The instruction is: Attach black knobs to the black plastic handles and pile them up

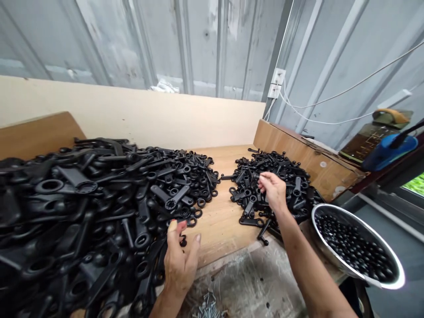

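A big heap of black plastic lever-shaped parts [99, 198] covers the left of the wooden bench [221, 216]. A smaller heap of the same black parts [278, 185] lies at the right. My left hand [180, 258] is at the near edge of the big heap, its fingers curled around a small black ring-shaped piece [183, 240]. My right hand [273, 190] reaches over the smaller heap, fingers bent and pinching at a black part on top.
A steel bowl [387, 280] full of small black pieces stands at the near right. Loose screws [207, 309] lie on a plastic sheet at the front. Wooden boards wall the bench left, back and right. A blue-handled tool [386, 152] rests on the right ledge.
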Demonstrator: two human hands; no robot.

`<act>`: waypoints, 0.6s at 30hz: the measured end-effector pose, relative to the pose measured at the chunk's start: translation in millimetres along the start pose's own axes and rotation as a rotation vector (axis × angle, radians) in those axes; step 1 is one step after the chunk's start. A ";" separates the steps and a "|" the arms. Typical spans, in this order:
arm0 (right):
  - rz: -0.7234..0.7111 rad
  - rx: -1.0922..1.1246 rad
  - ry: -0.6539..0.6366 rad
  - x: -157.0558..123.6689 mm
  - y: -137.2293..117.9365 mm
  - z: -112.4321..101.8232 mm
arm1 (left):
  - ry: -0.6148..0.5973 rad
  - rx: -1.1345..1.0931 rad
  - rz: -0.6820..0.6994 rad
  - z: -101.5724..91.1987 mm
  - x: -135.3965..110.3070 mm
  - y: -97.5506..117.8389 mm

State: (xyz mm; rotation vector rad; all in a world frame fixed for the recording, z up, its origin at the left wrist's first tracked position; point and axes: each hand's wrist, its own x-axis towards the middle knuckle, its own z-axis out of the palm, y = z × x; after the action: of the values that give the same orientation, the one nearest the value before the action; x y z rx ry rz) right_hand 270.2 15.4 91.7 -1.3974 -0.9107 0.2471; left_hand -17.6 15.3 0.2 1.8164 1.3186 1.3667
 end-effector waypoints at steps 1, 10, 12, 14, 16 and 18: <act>-0.026 -0.140 0.014 13.7 0.1 -6.4 | 0.044 -0.030 0.008 -3.6 3.5 -0.4; -0.312 -1.378 -0.161 38.5 14.4 -8.7 | 0.633 -0.355 0.145 -65.3 42.6 1.7; -0.400 -1.335 -0.281 23.4 11.6 18.5 | 0.673 -0.399 0.152 -70.7 45.4 0.5; -0.422 -1.280 -0.452 13.8 12.4 54.0 | 0.668 -0.429 0.137 -69.7 45.0 -0.2; -0.412 -1.266 -0.557 14.3 19.2 90.5 | 0.639 -0.430 0.112 -65.3 42.5 0.3; -0.391 -1.272 -0.612 23.0 30.5 121.3 | 0.595 -0.405 0.090 -60.4 39.2 1.9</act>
State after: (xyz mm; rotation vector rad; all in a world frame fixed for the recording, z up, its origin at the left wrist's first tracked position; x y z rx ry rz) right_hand 214.4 125.7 62.1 -2.2758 -2.0186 -0.3023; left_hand -71.4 41.1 40.5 1.2525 1.1100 2.1507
